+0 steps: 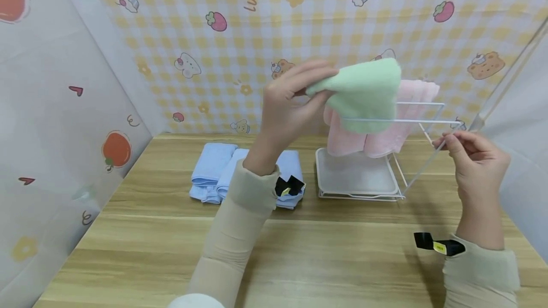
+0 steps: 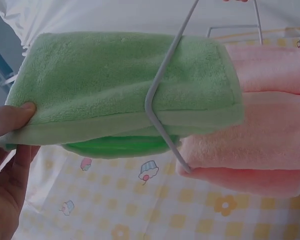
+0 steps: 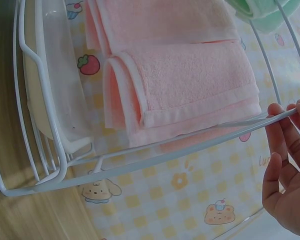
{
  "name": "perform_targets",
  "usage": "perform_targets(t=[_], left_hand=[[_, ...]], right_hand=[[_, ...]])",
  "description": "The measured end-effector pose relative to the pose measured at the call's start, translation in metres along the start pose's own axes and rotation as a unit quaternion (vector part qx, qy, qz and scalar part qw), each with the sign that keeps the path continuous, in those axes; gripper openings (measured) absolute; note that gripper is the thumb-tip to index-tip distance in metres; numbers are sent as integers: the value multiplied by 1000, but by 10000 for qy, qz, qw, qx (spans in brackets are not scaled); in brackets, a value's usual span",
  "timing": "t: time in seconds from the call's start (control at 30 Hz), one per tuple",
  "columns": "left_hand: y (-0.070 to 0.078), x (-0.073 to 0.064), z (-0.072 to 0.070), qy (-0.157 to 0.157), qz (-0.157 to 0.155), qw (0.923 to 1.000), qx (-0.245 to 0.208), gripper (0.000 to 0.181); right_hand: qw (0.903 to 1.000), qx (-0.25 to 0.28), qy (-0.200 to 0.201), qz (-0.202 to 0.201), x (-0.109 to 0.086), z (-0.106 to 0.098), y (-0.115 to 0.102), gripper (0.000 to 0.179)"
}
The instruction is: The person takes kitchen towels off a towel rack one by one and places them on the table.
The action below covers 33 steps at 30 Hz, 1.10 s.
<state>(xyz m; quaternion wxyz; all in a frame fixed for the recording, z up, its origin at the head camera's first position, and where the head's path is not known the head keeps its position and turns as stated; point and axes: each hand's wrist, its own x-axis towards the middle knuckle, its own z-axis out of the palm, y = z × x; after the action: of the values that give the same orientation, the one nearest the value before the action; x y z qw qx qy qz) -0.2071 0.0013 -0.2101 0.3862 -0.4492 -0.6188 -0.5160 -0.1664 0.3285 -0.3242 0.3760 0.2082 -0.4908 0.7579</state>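
A folded green towel [image 1: 364,91] is pinched at its left end between the thumb and fingers of my left hand [image 1: 295,99]. In the left wrist view the towel [image 2: 125,80] lies partly behind a bent bar of the white wire rack [image 2: 152,100]. Pink towels [image 1: 348,132] hang over the rack's back part, below and behind the green one. At the rack's right side, my right hand [image 1: 481,160] pinches the slanting wire near its top corner. The right wrist view shows those fingers on the wire [image 3: 230,135], beside a hanging pink towel [image 3: 200,80].
A pale tray [image 1: 357,175] sits in the rack's base. Folded blue towels [image 1: 214,163] lie on the wooden table [image 1: 162,251] left of the rack, partly hidden by my left forearm. A checked cloth [image 1: 265,37] hangs behind, with white cloth at both sides.
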Motion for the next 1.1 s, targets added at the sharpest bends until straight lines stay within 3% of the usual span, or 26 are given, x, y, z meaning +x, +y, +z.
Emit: perform_targets(t=[0.2,0.5,1.1], left_hand=[[-6,-11,-10,361,-172,9990,-218,20],[-8,-22,-21,732,-245,9970,-51,20],[-9,-35,-49,1395,-629,9876,-343,23]], right_hand=[[10000,6,-9,-15,0,-1,-1,12],[9999,-93,17,69,-4,-2,-1,12],[9999,9,-110,-37,-2,-3,1,14]])
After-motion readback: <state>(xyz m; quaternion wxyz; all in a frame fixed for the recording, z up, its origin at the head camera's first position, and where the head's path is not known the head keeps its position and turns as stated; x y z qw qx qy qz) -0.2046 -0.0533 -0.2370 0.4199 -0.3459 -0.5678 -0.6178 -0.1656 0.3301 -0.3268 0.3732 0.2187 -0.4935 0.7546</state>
